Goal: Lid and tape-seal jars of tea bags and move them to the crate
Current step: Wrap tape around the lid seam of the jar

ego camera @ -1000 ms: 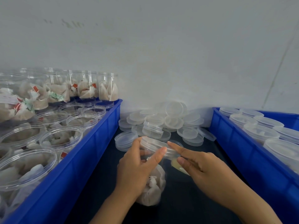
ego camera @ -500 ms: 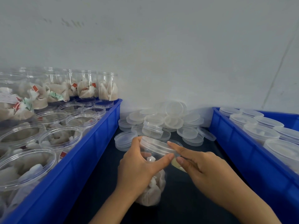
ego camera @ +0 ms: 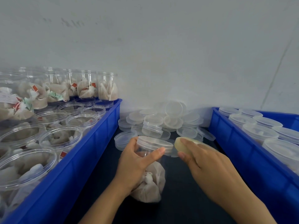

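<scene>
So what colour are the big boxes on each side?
Bright blue crates, seen clearly in the head view.

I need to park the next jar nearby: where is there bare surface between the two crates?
Bare dark tabletop lies between the left crate and the jar that the left hand grips, and again near the right crate below the right hand. The far end is crowded with loose lids.

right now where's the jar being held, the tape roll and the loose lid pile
jar [ego camera: 153, 189]: head view, on its lower wall over the tea bags
tape roll [ego camera: 178, 143]: head view, on its yellowish outer face
lid pile [ego camera: 174, 109]: head view, on the upright lid at the back
</scene>
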A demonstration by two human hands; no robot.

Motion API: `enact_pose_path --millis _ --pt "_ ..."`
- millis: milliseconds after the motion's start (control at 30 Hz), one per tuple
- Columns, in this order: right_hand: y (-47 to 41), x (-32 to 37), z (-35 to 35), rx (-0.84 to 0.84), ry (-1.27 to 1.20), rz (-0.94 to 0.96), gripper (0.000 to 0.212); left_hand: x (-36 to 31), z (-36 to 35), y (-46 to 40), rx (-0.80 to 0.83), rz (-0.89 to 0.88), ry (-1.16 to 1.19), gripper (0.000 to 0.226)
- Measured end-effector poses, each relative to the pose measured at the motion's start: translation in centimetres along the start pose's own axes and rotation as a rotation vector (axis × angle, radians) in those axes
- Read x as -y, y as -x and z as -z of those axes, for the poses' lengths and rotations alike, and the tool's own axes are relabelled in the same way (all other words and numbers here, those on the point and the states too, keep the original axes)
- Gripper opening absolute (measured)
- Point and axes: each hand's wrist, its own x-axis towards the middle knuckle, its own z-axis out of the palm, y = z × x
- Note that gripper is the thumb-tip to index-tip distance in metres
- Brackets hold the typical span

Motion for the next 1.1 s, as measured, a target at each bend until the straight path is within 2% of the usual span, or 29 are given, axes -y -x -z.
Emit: enact_pose_path --millis 233,500,700,867,967,1100 --pt "-0.2 -0.5 -0.1 0.057 -0.009 -0.069 0.059 0.5 1.0 -0.4 0.089 0.037 0.084 0.077" --pt "-0.2 -0.4 -0.7 0.071 -0.079 -0.016 0.049 1.2 2.3 -0.9 0.197 0.043 0.111 0.074" --pt "-0.1 -0.5 -0.8 0.077 -0.111 -0.012 0.047 0.9 2.3 -0.9 0.258 0.038 0.128 0.101" --pt "0.0 -0.2 -0.9 0.088 -0.140 -0.009 0.047 1.0 2.1 -0.7 0.285 0.105 0.197 0.119" --pt "0.0 -0.4 -0.9 0.087 -0.146 -0.008 0.049 1.1 1.9 -0.8 0.270 0.096 0.189 0.109" --pt "0.2 -0.3 -1.0 0.085 -0.182 -0.001 0.048 1.4 1.9 -0.8 0.199 0.020 0.079 0.070"
